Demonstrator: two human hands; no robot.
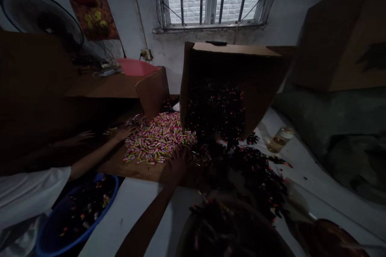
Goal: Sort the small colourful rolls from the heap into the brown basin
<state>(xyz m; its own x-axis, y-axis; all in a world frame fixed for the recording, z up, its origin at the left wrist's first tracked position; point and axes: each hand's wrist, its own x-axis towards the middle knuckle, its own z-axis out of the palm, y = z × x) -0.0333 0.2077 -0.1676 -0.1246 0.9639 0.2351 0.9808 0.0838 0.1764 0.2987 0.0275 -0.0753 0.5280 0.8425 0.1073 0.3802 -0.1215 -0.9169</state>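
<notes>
My left hand (178, 165) reaches in from the bottom, fingers spread. It rests at the near right edge of a heap of small pink, white and yellow-green labelled tubes (157, 138), on brown cardboard (141, 172). Just right of the hand lies a loose spread of small black pieces with red and orange bits (256, 172). They trail out of a tilted cardboard box (259, 108) that is full of more. A dark, blurred round container (232, 229) with similar pieces stands closest to me. I cannot make out my right hand anywhere.
At left, a co-worker's hand (123, 132) touches the heap's far side. A blue tub (113, 196) holds mixed pieces. A glass of amber liquid (279, 140) stands at right, near a brown rounded object (331, 235). A pink basin (135, 67) sits behind.
</notes>
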